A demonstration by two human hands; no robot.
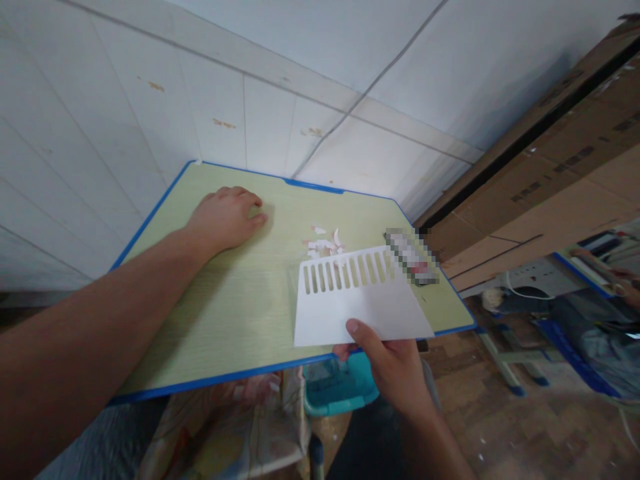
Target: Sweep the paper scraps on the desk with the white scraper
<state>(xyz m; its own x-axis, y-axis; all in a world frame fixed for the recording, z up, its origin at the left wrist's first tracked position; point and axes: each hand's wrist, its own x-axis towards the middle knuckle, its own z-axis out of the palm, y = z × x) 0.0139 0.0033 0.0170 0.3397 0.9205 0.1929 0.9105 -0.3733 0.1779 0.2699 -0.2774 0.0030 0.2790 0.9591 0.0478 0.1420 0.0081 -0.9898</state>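
My right hand (387, 363) grips the near edge of a white sheet (345, 317) with a row of long slots cut along its far side. The thumb lies on top and fingers curl beneath. The sheet is held over the right part of the desk. Small white and pinkish scraps (323, 247) lie just beyond its slotted edge. My left hand (227, 217) rests on the left part of the desktop, loosely curled, thumb and fingers apart, with nothing visible in it.
The pale desktop (215, 320) has a blue rim. A pixelated flat object (413, 257) lies at its right. Below the near edge are a teal basket (343, 390) and a bag (270, 427). Cardboard boxes (545, 167) stand right. A cable (370, 87) runs down the wall.
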